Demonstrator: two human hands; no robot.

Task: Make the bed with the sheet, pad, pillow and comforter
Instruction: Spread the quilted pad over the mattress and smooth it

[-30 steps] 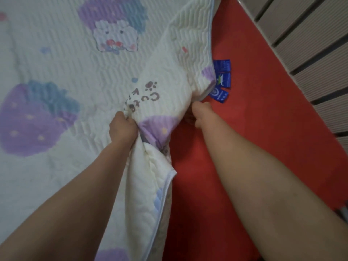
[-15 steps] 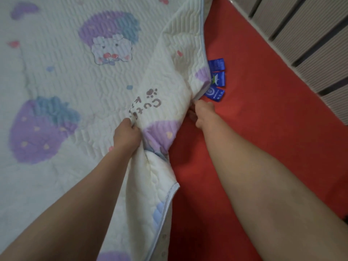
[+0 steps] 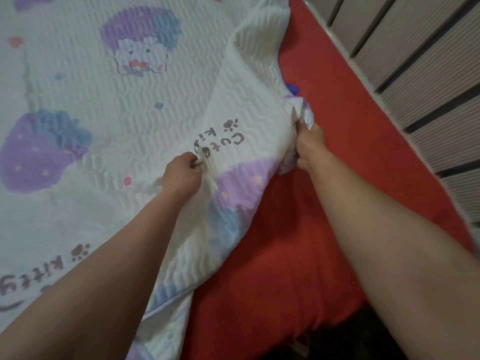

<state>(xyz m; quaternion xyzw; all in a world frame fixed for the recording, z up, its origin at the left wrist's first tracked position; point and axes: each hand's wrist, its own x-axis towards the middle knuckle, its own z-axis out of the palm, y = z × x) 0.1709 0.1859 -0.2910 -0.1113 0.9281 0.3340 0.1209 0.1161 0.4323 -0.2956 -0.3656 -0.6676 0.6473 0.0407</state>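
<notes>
— Where is the pad against the fingers?

— The white quilted pad [image 3: 104, 105] lies over the left part of the bed [image 3: 345, 81], and its right side is lifted in a fold. The left hand [image 3: 181, 175] has its fingers curled into a bunch of the fabric just beside the brown lettering [image 3: 233, 139], knuckles up. The right hand [image 3: 310, 144] grips the pad's bunched edge, where pale blue trim pokes out above its knuckles. Its fingertips are hidden in the cloth.

— And the stretch between them?

— Drawn fairly taut from hand to hand, with a purple strawberry print [image 3: 249, 175] sagging just below.

— How much room at the edges?

— The red sheet [image 3: 285, 242] lies bare along the bed's right side, from the right hand out to the slatted panel [image 3: 415, 74] that runs beside that edge. The pad's lower trimmed edge hangs between the forearms toward the bed's near edge. A dark gap [image 3: 350, 333] shows at the near right corner.

— What differs from half a second ago?

— The hands stand farther apart. The right one has gone out toward the slatted panel, and the fold is opened wider. The blue labels [image 3: 293, 88] that lay in full view on the sheet are nearly covered, with only a scrap showing above the right hand. The left hand keeps its hold in much the same place by the lettering.
</notes>
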